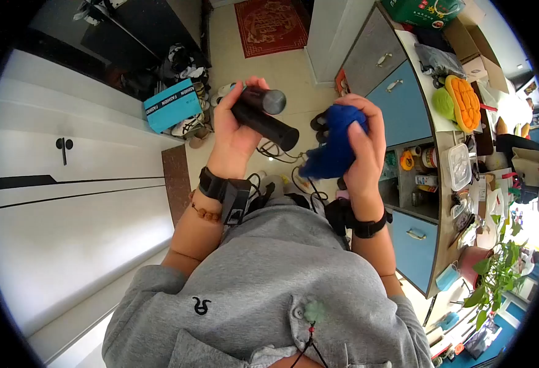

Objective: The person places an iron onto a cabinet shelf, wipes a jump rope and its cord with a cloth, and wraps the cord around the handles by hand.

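Observation:
My left hand (231, 138) is wrapped around two dark cylinders lying side by side. One black cylinder (263, 124) points down to the right; the shorter cylinder (273, 102) above it has a grey round end. Their exact kind I cannot make out. On the other side, my right hand (369, 147) grips a bunched dark blue cloth (338, 144), its loose end hanging toward the left. A gap separates the cloth from the cylinders. Both wrists carry black straps, with a boxy device (237, 201) on the left one.
White cabinet doors (73, 227) stand at left. A blue shoe box (172, 105) sits among shoes near the wall. Ahead lies a red doormat (272, 27). Along the right runs a blue and grey cabinet (401, 101) with open shelves, a clear plastic container (459, 167) and a potted plant (496, 270).

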`<state>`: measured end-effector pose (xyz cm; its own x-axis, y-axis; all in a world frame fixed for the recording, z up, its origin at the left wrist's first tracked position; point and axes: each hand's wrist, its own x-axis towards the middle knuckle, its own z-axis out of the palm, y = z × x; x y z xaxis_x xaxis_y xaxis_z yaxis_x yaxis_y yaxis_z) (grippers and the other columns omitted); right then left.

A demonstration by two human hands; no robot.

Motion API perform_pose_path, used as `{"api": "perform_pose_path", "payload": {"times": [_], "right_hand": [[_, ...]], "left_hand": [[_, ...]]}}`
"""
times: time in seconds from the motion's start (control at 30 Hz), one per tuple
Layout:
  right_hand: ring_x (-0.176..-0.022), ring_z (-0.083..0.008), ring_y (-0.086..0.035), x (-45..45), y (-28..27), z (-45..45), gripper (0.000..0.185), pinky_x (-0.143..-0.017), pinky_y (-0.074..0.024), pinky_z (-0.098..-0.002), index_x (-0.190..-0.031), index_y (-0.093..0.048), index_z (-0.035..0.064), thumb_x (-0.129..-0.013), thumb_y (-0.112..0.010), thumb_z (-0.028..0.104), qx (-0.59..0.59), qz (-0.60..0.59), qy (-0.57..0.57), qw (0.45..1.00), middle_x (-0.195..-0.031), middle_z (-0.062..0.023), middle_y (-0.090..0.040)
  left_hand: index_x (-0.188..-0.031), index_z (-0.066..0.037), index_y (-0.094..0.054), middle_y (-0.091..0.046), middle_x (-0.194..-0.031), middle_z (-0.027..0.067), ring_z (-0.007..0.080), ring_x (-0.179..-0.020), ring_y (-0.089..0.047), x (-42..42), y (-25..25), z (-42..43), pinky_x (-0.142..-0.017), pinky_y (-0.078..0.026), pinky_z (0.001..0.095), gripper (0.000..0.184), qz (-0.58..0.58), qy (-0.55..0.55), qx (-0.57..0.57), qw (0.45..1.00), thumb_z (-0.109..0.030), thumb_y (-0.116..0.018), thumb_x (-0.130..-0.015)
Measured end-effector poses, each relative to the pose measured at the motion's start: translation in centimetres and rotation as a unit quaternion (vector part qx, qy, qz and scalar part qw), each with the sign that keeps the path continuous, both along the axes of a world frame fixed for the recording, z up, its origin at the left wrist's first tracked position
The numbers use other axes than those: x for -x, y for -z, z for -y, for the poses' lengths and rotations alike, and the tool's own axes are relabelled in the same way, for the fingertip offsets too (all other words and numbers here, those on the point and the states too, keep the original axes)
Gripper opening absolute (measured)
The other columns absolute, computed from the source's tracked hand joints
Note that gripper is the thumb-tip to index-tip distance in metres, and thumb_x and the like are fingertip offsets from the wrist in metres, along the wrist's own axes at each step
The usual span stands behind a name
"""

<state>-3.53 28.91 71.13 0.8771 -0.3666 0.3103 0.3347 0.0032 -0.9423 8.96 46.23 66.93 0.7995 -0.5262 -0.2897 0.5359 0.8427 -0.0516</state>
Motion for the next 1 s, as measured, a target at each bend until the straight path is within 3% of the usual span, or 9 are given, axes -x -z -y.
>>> {"api": "perform_pose_path", "payload": {"times": [0.1, 0.23, 0.43, 0.5, 0.63, 0.83, 0.9, 0.93, 1.0], "right_hand": [[-0.1, -0.0268, -0.054, -0.1, -2.3, -1.2, 0.027, -0.088, -0.0441, -0.0361, -0.106, -0.063, 0.0047, -0.079, -0.064, 0.008, 0.282, 0.149, 0.012, 0.948, -0.115, -0.0153, -0.051], [-0.093, -0.0294, -0.059, -1.7, -2.3, -2.1, 0.023, -0.081, -0.0483, -0.0353, -0.101, -0.066, 0.0078, -0.078, -0.067, 0.007, 0.329, 0.108, 0.038, 0.937, -0.109, -0.0136, -0.056], [-0.084, -0.0252, -0.061, -3.8, 0.1, -1.1, 0.017, -0.079, -0.0478, -0.0321, -0.101, -0.062, 0.0012, -0.086, -0.063, 0.01, 0.177, -0.022, 0.122, 0.976, -0.092, -0.0114, -0.062], [-0.088, -0.0185, -0.06, -2.9, -0.7, -0.4, 0.019, -0.08, -0.047, -0.0291, -0.102, -0.061, -0.001, -0.087, -0.063, 0.009, -0.018, -0.052, 0.084, 0.995, -0.095, -0.0089, -0.063], [-0.09, -0.0223, -0.059, -1.8, -2.1, -0.8, 0.024, -0.079, -0.0487, -0.0321, -0.096, -0.068, 0.008, -0.073, -0.074, 0.008, 0.26, 0.146, -0.007, 0.954, -0.103, -0.0099, -0.058], [-0.082, -0.027, -0.061, -3.1, 0.3, -0.7, 0.022, -0.075, -0.049, -0.0329, -0.097, -0.067, 0.0062, -0.076, -0.072, 0.009, 0.305, 0.052, 0.064, 0.949, -0.099, -0.0103, -0.06], [-0.082, -0.021, -0.061, -3.3, 2.9, 1.1, 0.02, -0.072, -0.0488, -0.0301, -0.101, -0.063, 0.0032, -0.086, -0.067, 0.015, 0.172, -0.065, 0.108, 0.977, -0.09, -0.0101, -0.063], [-0.082, -0.0194, -0.06, -3.1, 3.3, 2.1, 0.021, -0.072, -0.0488, -0.0293, -0.106, -0.061, 0.0038, -0.09, -0.062, 0.017, -0.017, -0.08, 0.087, 0.993, -0.09, -0.0095, -0.063], [-0.08, -0.0173, -0.059, -2.6, 3.0, 4.3, 0.022, -0.07, -0.0488, -0.0283, -0.113, -0.056, 0.0047, -0.096, -0.052, 0.019, -0.273, -0.065, 0.009, 0.96, -0.093, -0.0088, -0.063]], "left_hand": [[-0.095, 0.003, -0.054, -0.059, -0.095, 0.0131, 0.0261, -0.098, -0.058, 0.9, -0.1, 0.8, -0.093, -0.047, 0.0385, 0.015, 0.036, 0.013, -0.054, 0.998, -0.009, -0.059, -0.088], [-0.091, 0.001, -0.056, -0.06, -0.094, 0.0128, 0.0246, -0.094, -0.058, 2.2, -0.4, 1.6, -0.09, -0.046, 0.0369, 0.016, 0.133, 0.077, -0.101, 0.983, -0.015, -0.053, -0.09], [-0.092, 0.001, -0.052, -0.056, -0.09, 0.0091, 0.0209, -0.09, -0.057, 2.1, -0.8, 1.5, -0.084, -0.05, 0.0363, 0.013, 0.092, 0.076, -0.093, 0.989, -0.011, -0.057, -0.09], [-0.091, 0.002, -0.052, -0.056, -0.09, 0.0113, 0.0239, -0.09, -0.057, 2.2, -1.5, 1.4, -0.085, -0.049, 0.0363, 0.013, 0.065, 0.05, -0.111, 0.99, -0.009, -0.057, -0.088], [-0.091, 0.003, -0.053, -0.059, -0.092, 0.0151, 0.027, -0.092, -0.058, 1.9, -1.5, 1.2, -0.086, -0.047, 0.0372, 0.018, 0.082, 0.034, -0.144, 0.986, -0.015, -0.056, -0.087], [-0.096, 0.002, -0.057, -0.06, -0.086, 0.0126, 0.0263, -0.089, -0.06, 0.3, -1.3, 0.7, -0.087, -0.048, 0.0387, 0.016, 0.125, 0.007, -0.181, 0.975, -0.007, -0.06, -0.083], [-0.097, 0.0, -0.058, -0.06, -0.083, 0.0106, 0.0251, -0.085, -0.061, 0.1, -1.4, 0.0, -0.084, -0.05, 0.0387, 0.017, 0.189, 0.038, -0.284, 0.94, -0.005, -0.062, -0.082], [-0.098, -0.002, -0.058, -0.06, -0.082, 0.0096, 0.0245, -0.082, -0.062, -0.1, -1.4, -0.2, -0.082, -0.05, 0.0387, 0.017, 0.219, 0.051, -0.333, 0.916, -0.004, -0.063, -0.081], [-0.107, -0.003, -0.059, -0.063, -0.085, 0.0043, 0.0176, -0.08, -0.061, 0.2, -0.1, -0.2, -0.077, -0.049, 0.0325, 0.03, 0.378, 0.074, -0.495, 0.779, -0.007, -0.067, -0.079]]}}
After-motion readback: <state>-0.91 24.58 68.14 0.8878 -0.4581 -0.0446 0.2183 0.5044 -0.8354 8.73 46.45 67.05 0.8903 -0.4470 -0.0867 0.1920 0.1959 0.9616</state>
